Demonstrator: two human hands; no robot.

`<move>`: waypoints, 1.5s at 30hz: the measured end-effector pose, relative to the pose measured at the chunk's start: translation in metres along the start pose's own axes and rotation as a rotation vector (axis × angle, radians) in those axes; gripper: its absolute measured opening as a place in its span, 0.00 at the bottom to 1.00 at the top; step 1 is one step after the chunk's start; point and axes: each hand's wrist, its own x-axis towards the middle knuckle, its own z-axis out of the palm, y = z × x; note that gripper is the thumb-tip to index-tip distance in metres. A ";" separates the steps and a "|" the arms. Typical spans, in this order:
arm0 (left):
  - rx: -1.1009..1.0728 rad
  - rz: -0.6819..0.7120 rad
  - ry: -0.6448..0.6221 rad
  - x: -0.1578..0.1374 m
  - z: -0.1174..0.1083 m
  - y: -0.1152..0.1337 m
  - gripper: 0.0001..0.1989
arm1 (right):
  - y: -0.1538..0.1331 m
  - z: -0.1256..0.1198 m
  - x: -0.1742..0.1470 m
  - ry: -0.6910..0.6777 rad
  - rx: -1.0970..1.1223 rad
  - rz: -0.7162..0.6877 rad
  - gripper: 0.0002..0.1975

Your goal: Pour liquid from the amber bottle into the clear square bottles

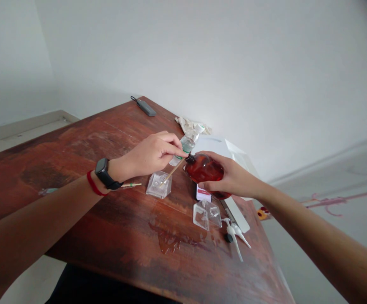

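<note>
the worn, red-brown wooden table [85, 147] stands against plain pale walls [202, 63], and a wet puddle [169, 242] shines nearer the wearer than the amber bottle [205, 169]. that rounded, glossy bottle is tilted above the table, neck leftward, the fingers of the right hand [227, 173] curled around it. at its black neck, the left hand [156, 152] has its fingers pinching a thin wooden stick [172, 172], which slants to a clear, square dish [158, 194] left of the bottle.

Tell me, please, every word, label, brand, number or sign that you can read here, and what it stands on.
No text can be read with certainty.
Clear plastic bottle with green label: print too small.
Lit white-and-red rectangular screen: too blurred.
Grey oblong device: any marking too small.
</note>
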 end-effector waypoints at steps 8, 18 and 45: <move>0.008 -0.018 -0.004 0.000 0.000 0.001 0.24 | -0.005 -0.003 0.000 -0.001 -0.051 0.020 0.35; 0.003 -0.017 0.000 0.000 0.001 0.002 0.25 | -0.008 -0.005 0.000 -0.005 -0.071 -0.009 0.33; 0.011 -0.001 0.000 -0.001 0.000 0.002 0.26 | -0.019 -0.012 0.001 -0.018 -0.094 0.008 0.35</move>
